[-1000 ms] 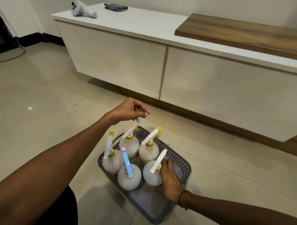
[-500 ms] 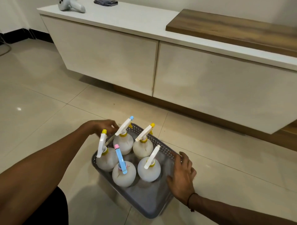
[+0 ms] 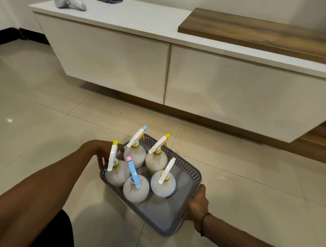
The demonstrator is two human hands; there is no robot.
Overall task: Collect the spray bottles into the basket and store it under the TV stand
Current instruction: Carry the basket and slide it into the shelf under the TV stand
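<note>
A grey perforated basket (image 3: 187, 169) sits on the tiled floor and holds several round white spray bottles (image 3: 135, 191) with white, yellow-tipped and blue triggers. My left hand (image 3: 102, 151) grips the basket's far left rim, its fingers curled down over the edge beside a yellow-tipped bottle (image 3: 115, 173). My right hand (image 3: 198, 202) grips the near right rim, fingers wrapped round the edge. The white TV stand (image 3: 123, 58) hangs above the floor just beyond the basket, with a dark gap (image 3: 141, 104) beneath it.
A white controller (image 3: 70, 4) and a dark cloth (image 3: 110, 1) lie on the stand's top. A wooden slab (image 3: 255, 33) covers its right part. Open floor tiles surround the basket; a dark-clothed knee (image 3: 65, 231) shows at the bottom left.
My left hand has dropped from a bottle's trigger to the basket's left rim. My right hand has left the bottles and taken the right rim.
</note>
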